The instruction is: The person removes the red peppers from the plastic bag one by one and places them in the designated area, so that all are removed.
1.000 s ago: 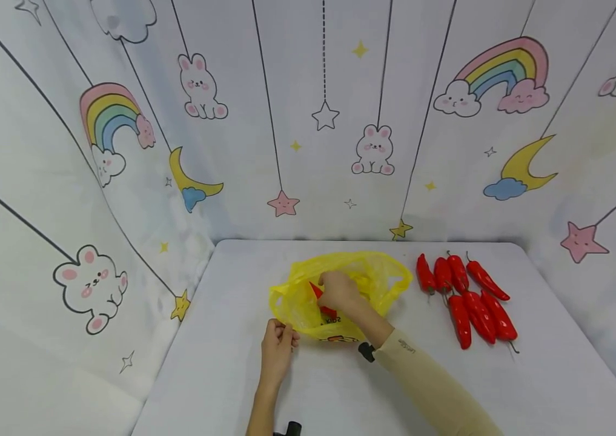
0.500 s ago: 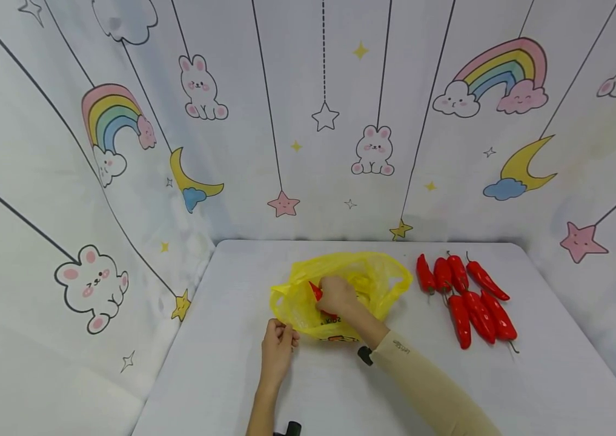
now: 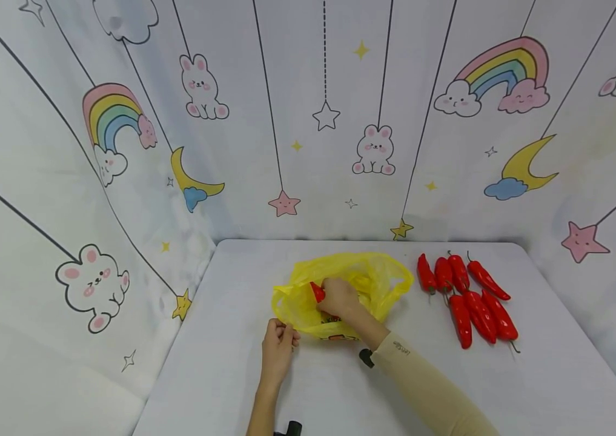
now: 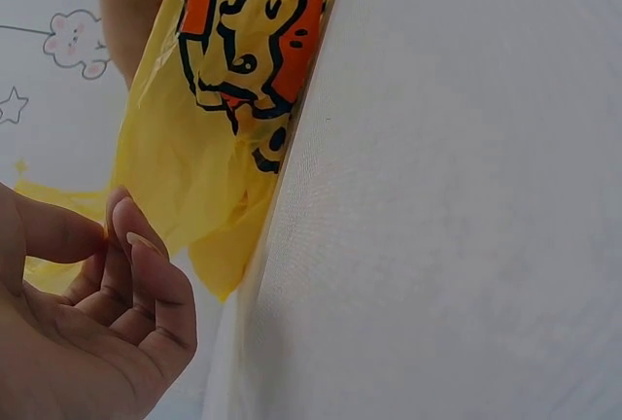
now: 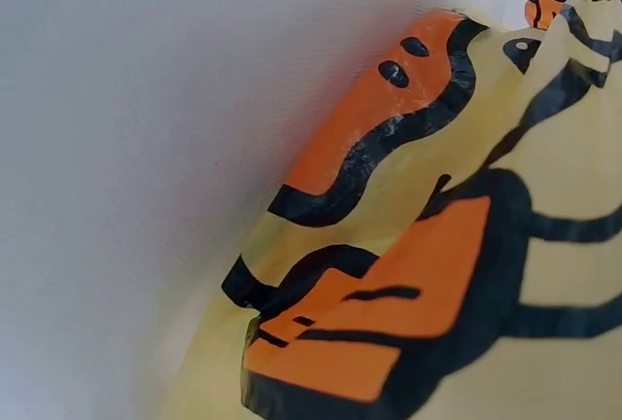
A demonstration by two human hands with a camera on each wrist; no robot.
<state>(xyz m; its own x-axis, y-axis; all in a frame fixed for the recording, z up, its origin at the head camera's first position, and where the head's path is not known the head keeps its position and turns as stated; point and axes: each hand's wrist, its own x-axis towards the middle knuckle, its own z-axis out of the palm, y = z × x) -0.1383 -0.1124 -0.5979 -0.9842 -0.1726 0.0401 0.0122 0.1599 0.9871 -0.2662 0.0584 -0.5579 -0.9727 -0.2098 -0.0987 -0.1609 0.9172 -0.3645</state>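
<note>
A yellow plastic bag (image 3: 308, 309) with an orange and black print lies on the white table, its mouth spread wide. My left hand (image 3: 277, 354) pinches the bag's near left edge between thumb and fingers; the pinch shows close up in the left wrist view, at the left hand (image 4: 107, 313). Through the mouth reaches my right hand (image 3: 338, 300), fingers curled round a red chili pepper (image 3: 317, 292) whose end sticks out on the left. The rest of that pepper is mostly hidden under the hand. In the right wrist view the printed bag side (image 5: 408, 284) hides the right fingers.
Several red chili peppers (image 3: 480, 315) lie in two rough rows on the right of the white table (image 3: 220, 339). A white cloth backdrop (image 3: 253, 121) with rainbows, rabbits and stars rises behind and to the left.
My right hand has sunk slightly inside the bag, and less of the red pepper shows beneath it. The left hand keeps its pinch on the bag edge in the same place.
</note>
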